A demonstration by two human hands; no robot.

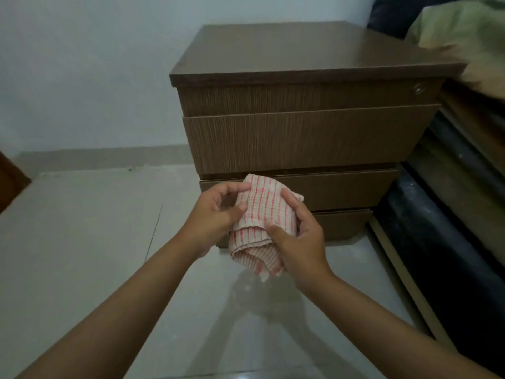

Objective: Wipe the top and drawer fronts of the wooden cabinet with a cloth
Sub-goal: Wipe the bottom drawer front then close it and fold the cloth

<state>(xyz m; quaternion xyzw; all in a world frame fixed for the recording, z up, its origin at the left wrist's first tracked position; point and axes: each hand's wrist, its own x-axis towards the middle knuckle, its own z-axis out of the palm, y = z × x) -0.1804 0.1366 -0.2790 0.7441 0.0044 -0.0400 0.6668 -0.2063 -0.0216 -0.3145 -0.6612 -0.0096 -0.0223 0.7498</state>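
Left hand (216, 214) and right hand (296, 236) gripped red-striped cloth (259, 228), fingers (289, 198) curled around its folds, mid-air before wooden cabinet (300, 140). Step judged: folding cloth into pad. Next: lift to cabinet top (314, 47), press flat, sweep.

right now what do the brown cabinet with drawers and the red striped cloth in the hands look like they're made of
The brown wood-grain cabinet with drawers looks like laminated board rather than solid wood: fine, even vertical grain on the fronts, and a smooth top with a dull sheen. The pale cloth with red stripes looks like soft woven cotton, judging by its ribbed weave and limp folds between the left hand and right hand.
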